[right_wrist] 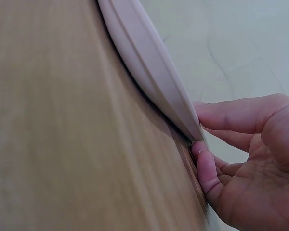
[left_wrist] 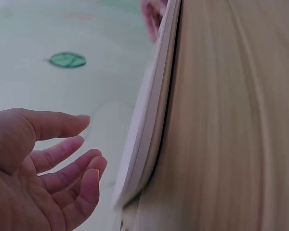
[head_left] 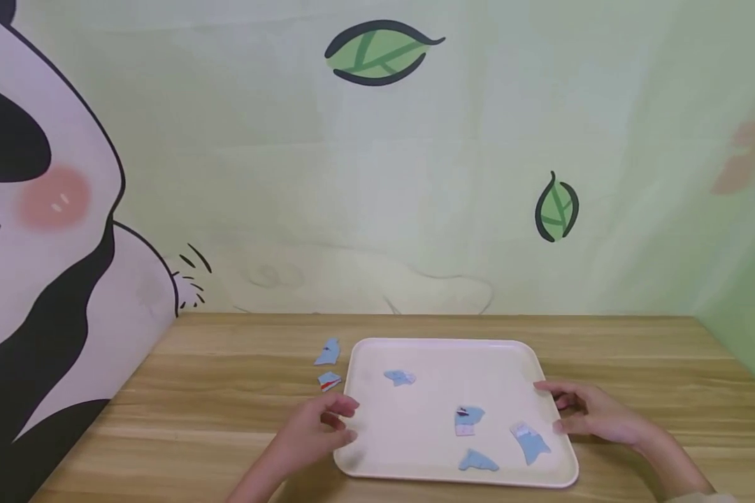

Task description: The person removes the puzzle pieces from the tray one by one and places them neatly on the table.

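Observation:
A white rectangular tray (head_left: 440,391) lies on the wooden table between both hands. My left hand (head_left: 317,426) is at its left rim, thumb and fingers apart and loosely bent; in the left wrist view the fingers (left_wrist: 89,180) stay clear of the tray's side (left_wrist: 144,115). At the right rim, my right hand (head_left: 594,412) holds the tray's edge. The right wrist view shows the thumb (right_wrist: 231,115) against the rim and a curled finger (right_wrist: 208,171) below it. Irregular blue printed pieces lie on the tray, including one with a pale pink end (head_left: 530,443).
Two more pieces lie on the table left of the tray: a plain blue one (head_left: 328,352) and one with a red stripe (head_left: 329,381). Behind the table (head_left: 226,391) hangs a pale green backdrop (head_left: 478,175) with a panda and leaves.

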`<action>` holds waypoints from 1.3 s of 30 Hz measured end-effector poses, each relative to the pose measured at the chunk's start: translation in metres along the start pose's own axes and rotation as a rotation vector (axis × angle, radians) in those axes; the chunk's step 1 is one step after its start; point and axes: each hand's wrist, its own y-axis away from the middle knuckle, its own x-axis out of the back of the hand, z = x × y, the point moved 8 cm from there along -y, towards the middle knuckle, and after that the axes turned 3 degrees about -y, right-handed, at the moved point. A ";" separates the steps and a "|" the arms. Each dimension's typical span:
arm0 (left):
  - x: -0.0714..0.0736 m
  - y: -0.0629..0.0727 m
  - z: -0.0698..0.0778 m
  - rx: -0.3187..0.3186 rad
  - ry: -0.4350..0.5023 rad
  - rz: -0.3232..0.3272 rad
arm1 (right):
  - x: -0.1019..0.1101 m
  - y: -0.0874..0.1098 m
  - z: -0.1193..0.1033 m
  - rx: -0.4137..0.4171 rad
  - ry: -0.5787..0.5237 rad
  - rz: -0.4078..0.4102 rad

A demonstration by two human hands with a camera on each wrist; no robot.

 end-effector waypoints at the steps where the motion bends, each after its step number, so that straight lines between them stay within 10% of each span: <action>1: -0.006 -0.001 0.005 -0.017 0.011 -0.016 | 0.000 -0.001 0.000 -0.005 -0.003 -0.002; 18: -0.098 -0.026 0.056 -0.082 0.067 -0.200 | -0.002 -0.003 -0.002 0.001 -0.012 -0.011; 39: -0.146 -0.048 0.072 -0.138 -0.200 -0.300 | 0.001 0.000 -0.003 0.061 -0.003 -0.009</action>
